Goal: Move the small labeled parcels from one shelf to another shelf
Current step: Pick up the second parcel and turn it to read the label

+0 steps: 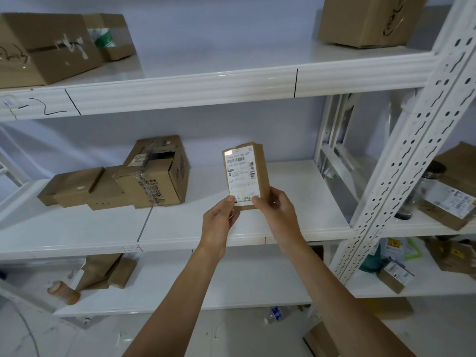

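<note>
A small brown parcel with a white shipping label stands upright in the air in front of the middle shelf. My left hand pinches its lower left corner. Its lower right corner sits in my right hand, whose fingers wrap behind it. The label faces me, with a yellow sticker near its bottom edge. The bottom edge of the parcel is hidden by my fingers.
Several taped cardboard boxes lie on the middle shelf's left. Larger boxes sit on the top shelf. A perforated white upright divides off the right rack holding labeled parcels and a jar. An orange bottle lies on the bottom shelf.
</note>
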`<state>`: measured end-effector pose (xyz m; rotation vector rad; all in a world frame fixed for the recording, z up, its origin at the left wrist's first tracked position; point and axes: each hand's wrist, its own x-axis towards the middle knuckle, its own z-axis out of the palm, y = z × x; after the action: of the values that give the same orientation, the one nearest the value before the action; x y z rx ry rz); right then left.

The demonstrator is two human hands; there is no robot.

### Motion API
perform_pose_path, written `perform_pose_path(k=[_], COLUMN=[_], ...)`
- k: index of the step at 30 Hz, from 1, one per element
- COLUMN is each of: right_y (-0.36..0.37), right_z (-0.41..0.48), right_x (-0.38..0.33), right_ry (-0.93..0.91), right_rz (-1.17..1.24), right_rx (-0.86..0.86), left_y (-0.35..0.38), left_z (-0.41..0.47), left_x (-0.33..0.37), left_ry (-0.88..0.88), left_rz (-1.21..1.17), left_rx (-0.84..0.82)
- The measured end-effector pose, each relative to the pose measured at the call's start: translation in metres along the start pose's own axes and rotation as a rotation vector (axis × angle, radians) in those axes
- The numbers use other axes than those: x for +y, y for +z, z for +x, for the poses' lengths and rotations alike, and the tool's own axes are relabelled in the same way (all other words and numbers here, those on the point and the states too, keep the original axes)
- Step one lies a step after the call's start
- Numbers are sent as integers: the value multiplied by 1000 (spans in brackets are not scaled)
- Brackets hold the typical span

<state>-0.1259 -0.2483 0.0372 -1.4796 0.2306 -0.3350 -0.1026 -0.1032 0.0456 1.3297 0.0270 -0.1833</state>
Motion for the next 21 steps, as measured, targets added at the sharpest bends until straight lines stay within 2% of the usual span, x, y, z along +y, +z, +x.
perform_pose_path(k=[6, 8, 21], right_y=[13, 13, -5], right_z=[-11, -12, -9], right_x=[11, 12, 7], right_ry=[-166, -170, 142], right_rz=[-175, -188, 221], right_rx=[93, 99, -57], left_y=[-1, -2, -17], left_z=[6, 6, 5], left_x=[-6, -8, 2], left_ry=[-3, -5, 9], left_rz=[6, 11, 60], left_rx=[-7, -5, -125])
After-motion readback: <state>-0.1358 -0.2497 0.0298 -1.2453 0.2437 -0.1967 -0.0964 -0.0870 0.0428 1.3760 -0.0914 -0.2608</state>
